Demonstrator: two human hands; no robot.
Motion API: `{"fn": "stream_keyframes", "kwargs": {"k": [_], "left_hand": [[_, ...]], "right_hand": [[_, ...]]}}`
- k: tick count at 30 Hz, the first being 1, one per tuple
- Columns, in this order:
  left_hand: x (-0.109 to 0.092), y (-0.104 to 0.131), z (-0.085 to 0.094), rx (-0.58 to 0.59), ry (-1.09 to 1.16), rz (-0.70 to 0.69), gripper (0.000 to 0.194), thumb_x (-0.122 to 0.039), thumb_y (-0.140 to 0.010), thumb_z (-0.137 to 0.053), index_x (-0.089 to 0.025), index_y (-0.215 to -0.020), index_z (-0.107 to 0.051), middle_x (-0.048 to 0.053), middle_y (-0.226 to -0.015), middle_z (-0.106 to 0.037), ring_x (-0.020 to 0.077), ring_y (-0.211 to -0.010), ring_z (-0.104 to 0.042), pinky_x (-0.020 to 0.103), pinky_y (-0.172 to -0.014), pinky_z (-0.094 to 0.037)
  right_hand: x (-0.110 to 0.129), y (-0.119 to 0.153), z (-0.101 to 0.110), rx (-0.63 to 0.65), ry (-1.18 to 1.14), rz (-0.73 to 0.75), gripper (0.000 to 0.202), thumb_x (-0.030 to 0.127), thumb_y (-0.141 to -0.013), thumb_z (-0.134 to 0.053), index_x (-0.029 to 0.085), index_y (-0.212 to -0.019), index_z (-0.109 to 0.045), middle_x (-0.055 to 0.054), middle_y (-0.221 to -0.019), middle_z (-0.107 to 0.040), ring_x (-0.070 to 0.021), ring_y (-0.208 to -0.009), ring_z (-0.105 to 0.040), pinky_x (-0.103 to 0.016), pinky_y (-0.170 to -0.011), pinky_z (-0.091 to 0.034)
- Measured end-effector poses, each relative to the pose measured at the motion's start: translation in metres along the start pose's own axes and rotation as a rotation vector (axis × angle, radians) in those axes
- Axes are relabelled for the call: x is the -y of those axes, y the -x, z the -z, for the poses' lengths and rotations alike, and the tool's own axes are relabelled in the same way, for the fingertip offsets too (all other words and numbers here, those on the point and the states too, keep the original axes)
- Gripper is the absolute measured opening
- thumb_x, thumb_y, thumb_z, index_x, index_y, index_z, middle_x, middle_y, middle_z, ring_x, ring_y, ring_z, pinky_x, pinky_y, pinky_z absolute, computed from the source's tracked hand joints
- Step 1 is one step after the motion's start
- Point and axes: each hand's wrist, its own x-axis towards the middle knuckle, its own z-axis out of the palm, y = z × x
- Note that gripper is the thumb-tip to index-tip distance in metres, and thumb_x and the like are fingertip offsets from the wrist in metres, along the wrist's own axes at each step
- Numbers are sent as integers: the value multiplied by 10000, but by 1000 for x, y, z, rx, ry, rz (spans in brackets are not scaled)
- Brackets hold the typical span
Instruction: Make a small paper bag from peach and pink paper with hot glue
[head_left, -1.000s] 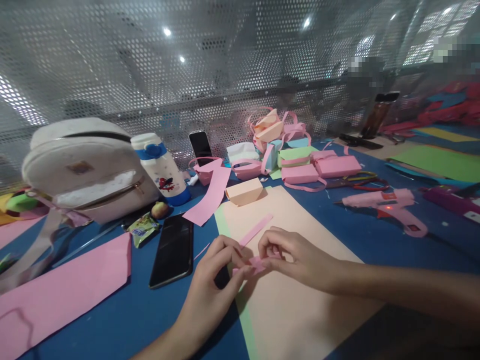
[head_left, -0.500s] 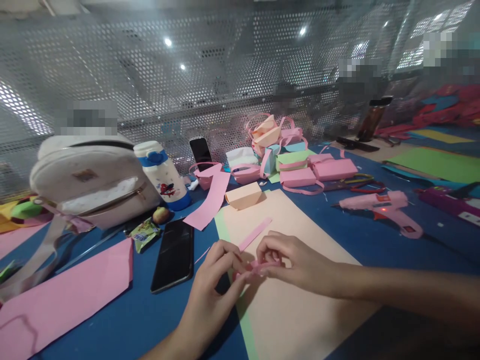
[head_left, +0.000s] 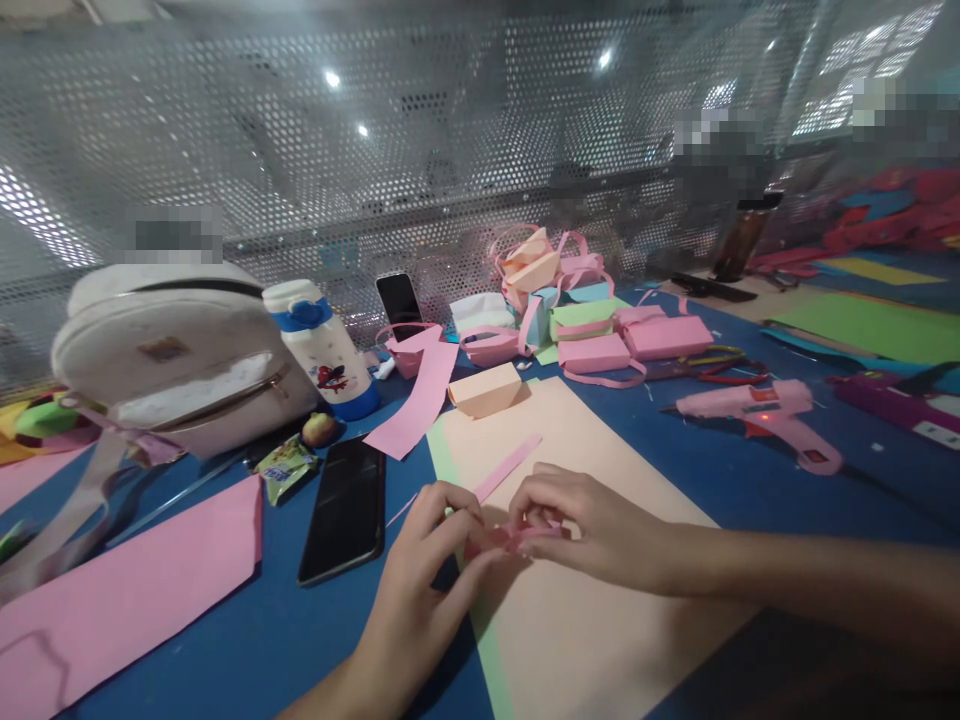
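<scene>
Both hands meet over a large peach sheet (head_left: 600, 600) with a green edge on the left. Between them is a small pink paper piece (head_left: 517, 538), mostly covered by the fingers. My left hand (head_left: 439, 560) pinches its left end with thumb and fingers. My right hand (head_left: 577, 525) is closed on its right part, fingers curled. A flat pink strip (head_left: 510, 468) lies on the sheet just beyond the hands. Farther up sits a folded peach paper box (head_left: 486, 391), with a curved pink paper piece (head_left: 420, 400) to its left.
A black phone (head_left: 343, 510), a snack packet (head_left: 286, 470), a white bottle (head_left: 322, 350) and a backpack (head_left: 180, 360) are at the left. Pink paper (head_left: 150, 590) lies front left. Small paper bags (head_left: 592, 352) stand at the back. A pink glue gun (head_left: 765, 410) rests right.
Both hands stay at the pink piece, with only slight finger movement. The whole view has shifted a little.
</scene>
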Motion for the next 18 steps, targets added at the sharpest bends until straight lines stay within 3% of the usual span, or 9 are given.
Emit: {"fn": "stream_keyframes", "kwargs": {"k": [12,18], "left_hand": [[2,2,-1,-6,-50,-18,145,-158,-937,-550,-201,-799,-563,28,-928,-530,177,-885,-524,275,-753,-429],[1,-1,-3,-76,-283,-152,140,-228,-953,-553,-218,-826,-612,36,-899,-590,181,-818,-531,289,-697,-401]], "right_hand": [[3,-1,-3,-64,57,102,105,189,-830,-696,177,-883,-606,-4,-814,-577,-166,-809,-508,-262,-687,-389],[4,-1,0,-80,80,155,133,251,-833,-714,177,-878,-613,-14,-846,-586,-175,-825,-502,-284,-714,-385]]}}
